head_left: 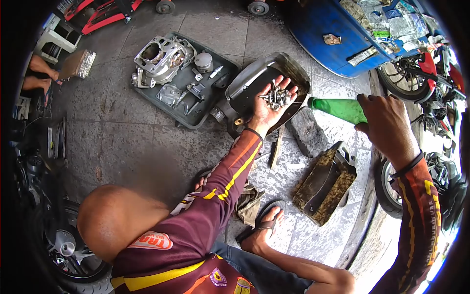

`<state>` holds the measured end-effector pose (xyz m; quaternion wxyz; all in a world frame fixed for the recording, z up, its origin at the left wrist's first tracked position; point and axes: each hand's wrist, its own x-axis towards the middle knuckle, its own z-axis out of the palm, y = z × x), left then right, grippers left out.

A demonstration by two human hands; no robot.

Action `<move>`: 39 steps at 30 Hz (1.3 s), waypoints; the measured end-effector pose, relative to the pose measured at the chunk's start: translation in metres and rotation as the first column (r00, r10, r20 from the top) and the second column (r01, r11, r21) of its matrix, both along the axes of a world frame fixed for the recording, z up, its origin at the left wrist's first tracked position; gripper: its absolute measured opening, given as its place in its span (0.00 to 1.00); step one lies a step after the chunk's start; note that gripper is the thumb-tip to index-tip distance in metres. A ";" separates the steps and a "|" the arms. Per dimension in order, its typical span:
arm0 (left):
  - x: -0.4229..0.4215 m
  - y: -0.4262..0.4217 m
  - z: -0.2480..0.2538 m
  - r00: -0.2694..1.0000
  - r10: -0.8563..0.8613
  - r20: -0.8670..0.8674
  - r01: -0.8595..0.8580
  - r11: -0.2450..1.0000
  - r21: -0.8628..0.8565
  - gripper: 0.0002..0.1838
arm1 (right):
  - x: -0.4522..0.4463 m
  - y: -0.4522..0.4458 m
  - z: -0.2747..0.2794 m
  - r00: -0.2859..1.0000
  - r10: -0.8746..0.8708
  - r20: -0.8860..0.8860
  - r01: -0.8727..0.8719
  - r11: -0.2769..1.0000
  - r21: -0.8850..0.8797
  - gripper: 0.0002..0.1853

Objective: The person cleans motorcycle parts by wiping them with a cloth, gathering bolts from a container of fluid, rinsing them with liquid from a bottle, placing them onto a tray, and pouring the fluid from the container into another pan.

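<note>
My left hand [268,113] is palm up, its fingers slightly curled around a heap of metal bolts [278,97]. It is above a dark, grimy basin [245,81]. My right hand [389,125] grips a green bottle [338,109] by its wide part. The bottle lies nearly sideways, its mouth pointing at the bolts and a short distance from them. I cannot make out any liquid leaving it. Left of the basin, a dark grey tray [147,95] bears a metal engine casing [164,56], a piston [203,62] and several small metal parts.
A dark block [308,132] and a cut-open dirty container [325,188] lie on the tiled floor. A blue drum [323,34] with rubbish stands at back right. Motorcycles [409,76] line the right side. Another person's hand [44,68] is at far left, near a brown block [78,63].
</note>
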<state>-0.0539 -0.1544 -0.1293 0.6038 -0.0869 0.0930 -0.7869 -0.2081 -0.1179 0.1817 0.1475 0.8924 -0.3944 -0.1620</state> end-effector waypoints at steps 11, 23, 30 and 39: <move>0.001 0.001 -0.003 0.998 -0.034 -0.061 0.036 0.999 0.029 0.19 | 0.001 -0.006 0.002 0.998 -0.022 0.062 0.022 1.000 -0.009 0.17; 0.029 -0.040 0.035 0.961 -0.277 0.008 0.277 0.961 0.016 0.21 | -0.006 0.002 0.018 0.942 -0.244 -0.229 0.245 0.969 -0.027 0.26; 0.050 -0.065 0.038 0.910 -0.325 0.257 0.324 0.945 0.050 0.20 | -0.012 0.163 -0.106 0.668 -0.545 0.506 0.604 0.795 0.058 0.23; 0.040 -0.060 0.028 0.890 -0.335 0.310 0.272 0.935 0.228 0.21 | 0.034 0.337 -0.319 0.252 -0.967 0.024 0.896 0.243 0.371 0.22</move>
